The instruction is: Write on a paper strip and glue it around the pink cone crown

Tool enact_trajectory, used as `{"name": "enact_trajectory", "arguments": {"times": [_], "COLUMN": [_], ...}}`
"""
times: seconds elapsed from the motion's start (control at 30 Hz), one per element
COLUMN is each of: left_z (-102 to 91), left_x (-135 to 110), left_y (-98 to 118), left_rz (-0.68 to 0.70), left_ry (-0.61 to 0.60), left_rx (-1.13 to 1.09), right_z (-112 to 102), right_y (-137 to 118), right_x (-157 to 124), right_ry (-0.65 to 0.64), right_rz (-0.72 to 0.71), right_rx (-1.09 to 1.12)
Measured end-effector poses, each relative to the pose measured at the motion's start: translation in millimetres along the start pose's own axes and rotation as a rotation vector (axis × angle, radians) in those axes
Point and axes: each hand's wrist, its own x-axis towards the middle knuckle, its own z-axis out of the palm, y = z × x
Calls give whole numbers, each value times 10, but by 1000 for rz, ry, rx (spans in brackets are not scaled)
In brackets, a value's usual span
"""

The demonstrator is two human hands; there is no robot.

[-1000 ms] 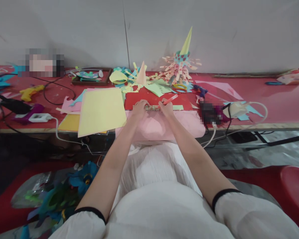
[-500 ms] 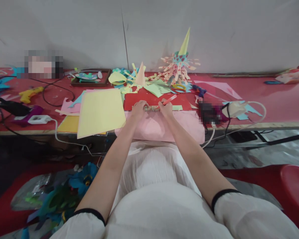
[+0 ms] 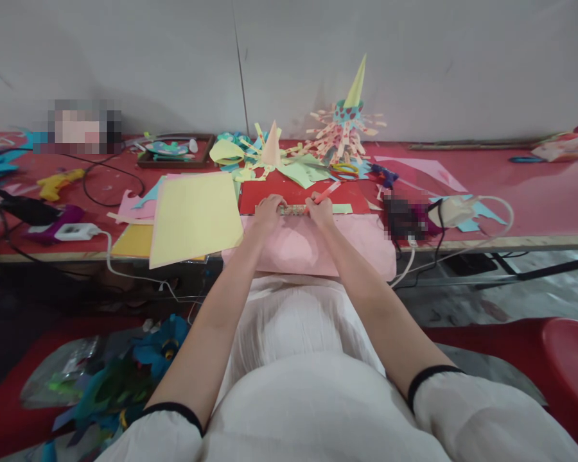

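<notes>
My left hand [image 3: 270,210] presses the left end of a patterned ruler [image 3: 293,210], its fingers curled down onto it. Beneath the ruler runs a narrow pale green paper strip [image 3: 343,208], whose right end shows past my right hand [image 3: 320,208]. That hand is closed around a pinkish-red pen [image 3: 328,190], held slanted with its tip low near the ruler. A red sheet or board [image 3: 291,191] lies flat under the strip. Nearer my body is a pink sheet [image 3: 298,247], reaching over the table's front edge.
Left of my arm lie stacked yellow sheets [image 3: 195,218] and a yellow glue gun [image 3: 58,185]. Paper cones [image 3: 356,86] with fringes stand behind, near scissors [image 3: 345,170]. On the right, a white plug [image 3: 455,210] trails cables. A red stool [image 3: 571,356] is at the lower right.
The pen has tilted slightly and shifted a little to the left in my right hand. My left hand stays in place on the ruler.
</notes>
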Motion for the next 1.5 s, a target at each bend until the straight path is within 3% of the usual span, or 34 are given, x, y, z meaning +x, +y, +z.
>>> {"name": "enact_trajectory", "arguments": {"times": [1.5], "left_z": [-19], "left_x": [-16], "left_y": [40], "left_rz": [-43], "left_ry": [-14], "left_rx": [-2], "right_z": [7], "right_y": [37], "right_x": [23], "right_ry": [92], "right_rz": [-77], "right_rx": [-87]}}
